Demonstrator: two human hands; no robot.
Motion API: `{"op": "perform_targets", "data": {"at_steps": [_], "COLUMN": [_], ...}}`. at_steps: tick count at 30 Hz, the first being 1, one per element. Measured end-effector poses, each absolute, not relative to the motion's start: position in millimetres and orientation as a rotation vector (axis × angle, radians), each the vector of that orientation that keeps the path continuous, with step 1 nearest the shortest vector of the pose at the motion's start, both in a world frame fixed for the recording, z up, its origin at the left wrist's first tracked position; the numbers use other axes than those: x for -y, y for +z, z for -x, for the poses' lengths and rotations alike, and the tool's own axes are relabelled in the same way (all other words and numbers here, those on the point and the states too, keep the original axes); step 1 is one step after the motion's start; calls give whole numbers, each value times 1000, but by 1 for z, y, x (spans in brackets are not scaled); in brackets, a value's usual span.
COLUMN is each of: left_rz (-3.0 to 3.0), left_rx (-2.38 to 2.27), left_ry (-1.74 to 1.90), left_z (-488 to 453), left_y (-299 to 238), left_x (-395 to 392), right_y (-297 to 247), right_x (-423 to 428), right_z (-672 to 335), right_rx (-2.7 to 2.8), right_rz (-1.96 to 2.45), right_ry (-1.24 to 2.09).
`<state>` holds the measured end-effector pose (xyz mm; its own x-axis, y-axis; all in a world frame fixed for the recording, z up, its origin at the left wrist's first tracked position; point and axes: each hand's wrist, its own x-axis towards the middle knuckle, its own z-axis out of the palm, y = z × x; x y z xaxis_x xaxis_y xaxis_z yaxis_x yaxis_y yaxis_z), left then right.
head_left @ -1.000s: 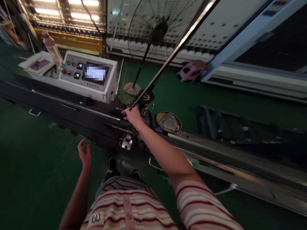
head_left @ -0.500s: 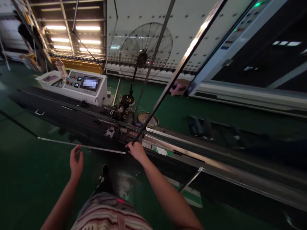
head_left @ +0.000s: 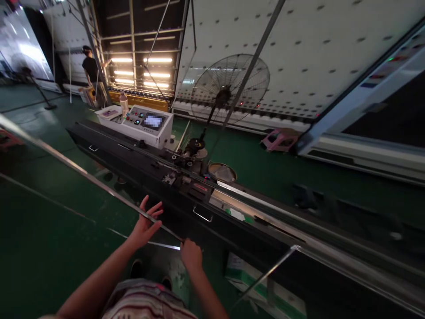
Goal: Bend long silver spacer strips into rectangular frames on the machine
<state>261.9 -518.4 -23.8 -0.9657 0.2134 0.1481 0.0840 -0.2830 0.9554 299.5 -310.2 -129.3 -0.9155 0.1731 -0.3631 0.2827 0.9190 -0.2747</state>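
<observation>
A long, thin metal strip [head_left: 89,178] slants from the left edge of the view down to my right hand [head_left: 191,256]. My right hand is closed around its near end. Farther along, the strip crosses my left hand [head_left: 146,226], whose fingers are spread with the thumb apart; it rests against that hand without being gripped. Lower down, a second thin strip [head_left: 162,244] runs leftward beneath my left forearm, its bright end close to my right hand. Just beyond both hands stands a long black machine bench [head_left: 159,190] with a wire handle [head_left: 202,216] on its side.
A white control box [head_left: 162,133] with a screen sits on the bench, a bottle [head_left: 124,104] beside it. Behind are a large fan [head_left: 224,94], a round pan [head_left: 222,172] and a pink stool [head_left: 280,139]. Green-white boxes [head_left: 265,288] lie below the bench. Another person [head_left: 90,66] stands far left.
The strip in my right hand has swung from pointing up and right to pointing left. My left hand has moved right and up against it. The view has shifted left.
</observation>
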Motion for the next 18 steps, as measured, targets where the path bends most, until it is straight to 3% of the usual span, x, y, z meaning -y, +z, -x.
{"op": "perform_targets", "data": {"at_steps": [4,8,14,18], "left_rz": [-23,174,179,335], "left_rx": [-1812,-1779,-1983,-1998], "left_ry": [2537,2568,2557,2545], "left_z": [-251,-241,-234,-234], "left_y": [-52,-51,-31,-29], "left_x": [565,624,694,719], "right_y": [-116,-83,-57,-65], "right_x": [344,351,296,285], "right_z": [-297,-292,-285,-279], "right_rx": [-2891,-2993,-3148,-2545], "right_rz": [-358,-333,-907,-716], "right_ry": [-268,-453,-1558,-2389]}}
